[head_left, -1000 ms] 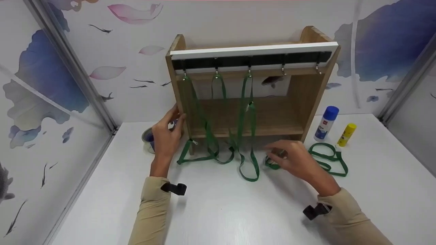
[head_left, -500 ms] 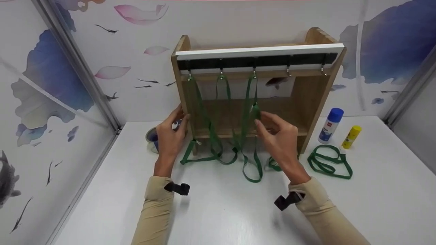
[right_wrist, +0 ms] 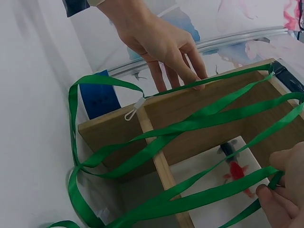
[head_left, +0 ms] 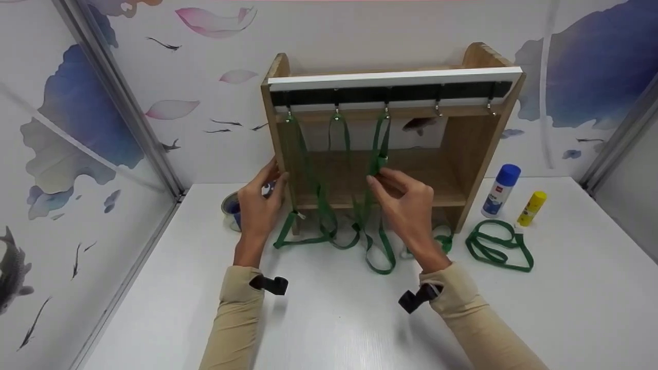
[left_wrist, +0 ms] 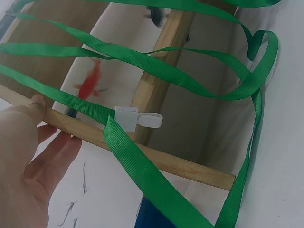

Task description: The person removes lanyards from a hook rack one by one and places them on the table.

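Note:
My left hand [head_left: 258, 205] grips the left side panel of a wooden shelf [head_left: 274, 123]; the left wrist view shows the thumb and fingers on opposite faces of its edge. My right hand [head_left: 406, 203] pinches a green lanyard [head_left: 375, 146] that hangs from the middle hook, its lower loop reaching the table. In the right wrist view the ribbon [right_wrist: 228, 186] passes between thumb and fingers. Two more green lanyards hang from the hooks to the left. One of them carries a white plastic clip [left_wrist: 126, 118]. The two hooks at the right hold nothing.
A black-and-white hook rail [head_left: 411, 92] spans the shelf's top. On the right stand a blue-capped bottle [head_left: 498, 195] and a yellow glue stick [head_left: 532, 208], with a loose green lanyard [head_left: 509, 266] before them. Another green coil [head_left: 444, 241] lies behind my right wrist. A tape roll [head_left: 229, 204] is behind my left hand.
My right hand has moved up and left from the coil on the table to the middle lanyard and now pinches it. The left hand keeps its hold on the shelf.

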Motion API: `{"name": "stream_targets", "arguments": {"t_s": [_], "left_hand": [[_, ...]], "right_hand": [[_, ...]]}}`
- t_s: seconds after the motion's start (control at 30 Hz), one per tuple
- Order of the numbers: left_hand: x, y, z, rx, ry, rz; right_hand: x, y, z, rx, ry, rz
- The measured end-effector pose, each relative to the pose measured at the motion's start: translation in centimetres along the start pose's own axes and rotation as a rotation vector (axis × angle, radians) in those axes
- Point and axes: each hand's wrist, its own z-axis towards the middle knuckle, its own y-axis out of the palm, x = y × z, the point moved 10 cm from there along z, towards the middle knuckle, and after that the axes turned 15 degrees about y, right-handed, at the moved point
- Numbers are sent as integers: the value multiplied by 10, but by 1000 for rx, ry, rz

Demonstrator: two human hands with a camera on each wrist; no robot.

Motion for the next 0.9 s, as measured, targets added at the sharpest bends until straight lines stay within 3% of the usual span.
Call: {"name": "stream_targets", "arguments": {"t_s": [0.27, 0.53, 0.7, 0.9], "left_hand": [[-2, 1, 0, -11, -17, 3], [-1, 1, 0, -9, -10, 7], [-1, 0, -1, 5, -6, -3], [-2, 0, -2, 2, -19, 1]], "right_hand": [[-17, -14, -6, 116, -77, 3], [-67, -53, -29, 258, -265, -11], [-69, -73, -38, 227, -259, -82], [-44, -81, -34, 60, -150, -204]]}}
